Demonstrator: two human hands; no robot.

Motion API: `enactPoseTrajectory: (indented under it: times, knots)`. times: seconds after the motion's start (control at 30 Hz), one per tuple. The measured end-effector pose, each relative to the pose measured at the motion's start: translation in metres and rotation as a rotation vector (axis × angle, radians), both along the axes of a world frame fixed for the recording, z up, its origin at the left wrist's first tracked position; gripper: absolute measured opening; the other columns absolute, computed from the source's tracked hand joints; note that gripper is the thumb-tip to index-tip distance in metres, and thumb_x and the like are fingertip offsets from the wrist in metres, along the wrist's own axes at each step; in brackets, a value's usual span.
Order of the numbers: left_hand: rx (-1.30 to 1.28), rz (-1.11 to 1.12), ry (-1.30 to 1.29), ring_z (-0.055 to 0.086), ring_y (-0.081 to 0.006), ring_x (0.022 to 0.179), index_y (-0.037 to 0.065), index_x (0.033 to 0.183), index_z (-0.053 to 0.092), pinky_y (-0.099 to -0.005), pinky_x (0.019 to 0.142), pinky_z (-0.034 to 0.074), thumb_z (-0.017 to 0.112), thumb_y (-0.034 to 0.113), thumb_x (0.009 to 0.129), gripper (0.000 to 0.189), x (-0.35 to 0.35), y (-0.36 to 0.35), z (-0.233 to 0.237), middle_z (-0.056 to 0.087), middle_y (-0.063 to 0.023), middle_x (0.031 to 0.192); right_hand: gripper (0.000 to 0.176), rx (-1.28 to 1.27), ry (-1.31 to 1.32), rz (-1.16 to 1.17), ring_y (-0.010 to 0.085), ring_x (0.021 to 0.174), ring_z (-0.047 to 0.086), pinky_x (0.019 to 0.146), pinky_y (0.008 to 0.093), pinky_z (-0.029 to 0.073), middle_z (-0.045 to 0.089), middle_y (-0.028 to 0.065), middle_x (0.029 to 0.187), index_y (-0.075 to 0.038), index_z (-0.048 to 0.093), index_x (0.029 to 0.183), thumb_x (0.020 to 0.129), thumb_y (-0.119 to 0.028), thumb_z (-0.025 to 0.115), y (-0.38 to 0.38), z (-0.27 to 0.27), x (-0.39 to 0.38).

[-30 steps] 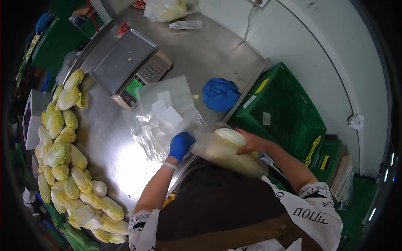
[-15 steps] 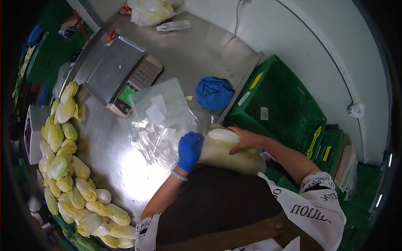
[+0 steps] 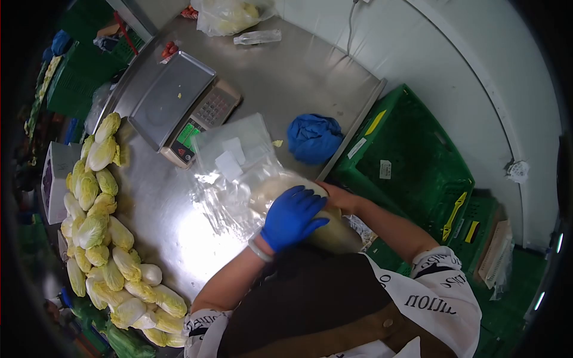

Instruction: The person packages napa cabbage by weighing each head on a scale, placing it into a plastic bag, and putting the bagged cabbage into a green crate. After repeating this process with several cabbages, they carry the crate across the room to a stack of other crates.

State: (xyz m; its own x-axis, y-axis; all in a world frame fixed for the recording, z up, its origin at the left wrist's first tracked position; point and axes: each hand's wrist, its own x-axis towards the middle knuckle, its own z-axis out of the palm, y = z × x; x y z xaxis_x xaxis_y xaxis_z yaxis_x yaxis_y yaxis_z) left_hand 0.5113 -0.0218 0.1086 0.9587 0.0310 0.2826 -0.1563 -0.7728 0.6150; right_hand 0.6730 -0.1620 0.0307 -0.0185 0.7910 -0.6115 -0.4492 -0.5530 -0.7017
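Note:
A clear plastic bag of pale napa cabbage (image 3: 340, 231) lies against the apron at the table's front edge, blurred by motion. My left hand (image 3: 293, 216), in a blue glove, rests across its top, fingers stretched out and thumb apart. On the far right side, my bare right hand (image 3: 339, 198) grips the bagged cabbage; its fingertips are mostly hidden. Flat clear plastic bags (image 3: 230, 194) with white labels (image 3: 229, 166) on them lie just beyond my left hand.
A scale (image 3: 194, 113) stands behind the bags, beside a crumpled blue bundle (image 3: 314, 138). Heaped napa cabbages (image 3: 92, 231) line the left edge. A green crate (image 3: 412, 161) stands at right. Farther back are a clear bottle (image 3: 258, 37) and a filled plastic bag (image 3: 230, 17).
My left hand has moved right from the flat bags onto the bagged cabbage, its fingers spreading. The right hand has shifted slightly on the bag. The whole view has moved a little.

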Motion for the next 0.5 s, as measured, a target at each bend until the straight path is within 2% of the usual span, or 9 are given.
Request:
enactPoseTrajectory:
  times: [0.1, 0.17, 0.2, 0.27, 0.3, 0.33, 0.37, 0.4, 0.5]
  knots:
    - [0.154, -0.035, -0.094, 0.054, -0.0304, 0.113, 0.007, 0.119, 0.059, -0.0459, 0.101, 0.039, 0.066, 0.024, 0.081, 0.043, 0.014, 0.031, -0.001, 0.058, -0.013, 0.121, 0.089, 0.061, 0.089, -0.178, 0.0223, 0.126, 0.043, 0.104, 0.0355, 0.036, 0.044, 0.0129, 0.137, -0.005, 0.026, 0.146, 0.073, -0.014, 0.075, 0.038, -0.009, 0.001]
    - [0.411, 0.434, -0.141, 0.056, -0.0282, 0.112, 0.005, 0.121, 0.057, -0.0427, 0.099, 0.041, 0.065, 0.021, 0.083, 0.043, 0.005, 0.053, 0.01, 0.058, -0.0139, 0.122, 0.092, 0.21, 0.075, -0.243, 0.0246, 0.127, 0.041, 0.106, 0.0366, 0.033, 0.041, 0.0144, 0.138, -0.003, 0.022, 0.146, 0.072, -0.015, 0.076, 0.058, -0.006, -0.006]
    - [0.216, 0.847, -0.348, 0.056, -0.0265, 0.111, 0.003, 0.123, 0.056, -0.0399, 0.097, 0.042, 0.064, 0.02, 0.084, 0.044, 0.006, 0.059, 0.01, 0.057, -0.0116, 0.123, 0.093, 0.248, 0.028, -0.285, 0.0246, 0.128, 0.04, 0.106, 0.0367, 0.032, 0.041, 0.0149, 0.138, -0.002, 0.022, 0.146, 0.072, -0.015, 0.076, 0.071, -0.005, -0.014]
    - [-0.698, 1.172, -0.361, 0.056, -0.0213, 0.108, 0.001, 0.126, 0.052, -0.0343, 0.096, 0.042, 0.063, 0.019, 0.087, 0.045, -0.009, 0.071, 0.013, 0.058, -0.0084, 0.121, 0.09, 0.331, -0.084, -0.332, 0.0242, 0.13, 0.037, 0.107, 0.0364, 0.031, 0.04, 0.0155, 0.138, -0.003, 0.021, 0.146, 0.076, -0.021, 0.074, 0.093, 0.006, -0.038]
    - [-1.374, 0.996, -0.134, 0.056, -0.0178, 0.105, -0.001, 0.127, 0.05, -0.0316, 0.096, 0.041, 0.062, 0.018, 0.089, 0.045, -0.031, 0.081, 0.016, 0.058, -0.0073, 0.118, 0.087, 0.303, -0.116, -0.317, 0.0244, 0.13, 0.036, 0.108, 0.0364, 0.03, 0.041, 0.0152, 0.138, -0.003, 0.022, 0.146, 0.078, -0.023, 0.072, 0.103, 0.021, -0.05]
    - [-1.639, 0.862, -0.003, 0.056, -0.0154, 0.102, 0.0, 0.129, 0.048, -0.0307, 0.092, 0.045, 0.063, 0.023, 0.089, 0.049, -0.055, 0.096, -0.01, 0.058, -0.0079, 0.117, 0.083, 0.276, -0.15, -0.294, 0.0245, 0.13, 0.035, 0.108, 0.0363, 0.029, 0.041, 0.0149, 0.138, -0.003, 0.023, 0.145, 0.081, -0.025, 0.07, 0.111, 0.04, -0.059]
    - [-1.521, 0.879, -0.046, 0.059, -0.0171, 0.099, 0.001, 0.129, 0.049, -0.0327, 0.088, 0.048, 0.059, 0.029, 0.091, 0.048, -0.069, 0.096, -0.012, 0.06, -0.0102, 0.114, 0.08, 0.26, -0.19, -0.267, 0.0246, 0.131, 0.035, 0.108, 0.0363, 0.028, 0.041, 0.0145, 0.137, -0.002, 0.024, 0.145, 0.083, -0.027, 0.068, 0.12, 0.05, -0.062]
    - [-1.7, 0.848, -0.042, 0.06, -0.0194, 0.099, 0.002, 0.129, 0.049, -0.0339, 0.088, 0.049, 0.057, 0.031, 0.092, 0.048, -0.085, 0.1, -0.005, 0.061, -0.0114, 0.114, 0.066, 0.298, -0.167, -0.191, 0.0231, 0.123, 0.044, 0.102, 0.0362, 0.037, 0.045, 0.0122, 0.133, -0.003, 0.03, 0.143, 0.09, -0.03, 0.06, 0.125, 0.053, -0.057]
    - [-2.156, 0.67, -0.046, 0.061, -0.027, 0.103, 0.003, 0.13, 0.049, -0.038, 0.093, 0.048, 0.049, 0.046, 0.091, 0.058, -0.138, 0.098, 0.014, 0.06, -0.016, 0.119, 0.054, 0.253, -0.023, -0.046, 0.0195, 0.109, 0.054, 0.087, 0.0342, 0.049, 0.048, 0.0102, 0.125, -0.004, 0.035, 0.138, 0.093, -0.023, 0.057, 0.118, 0.084, -0.051]
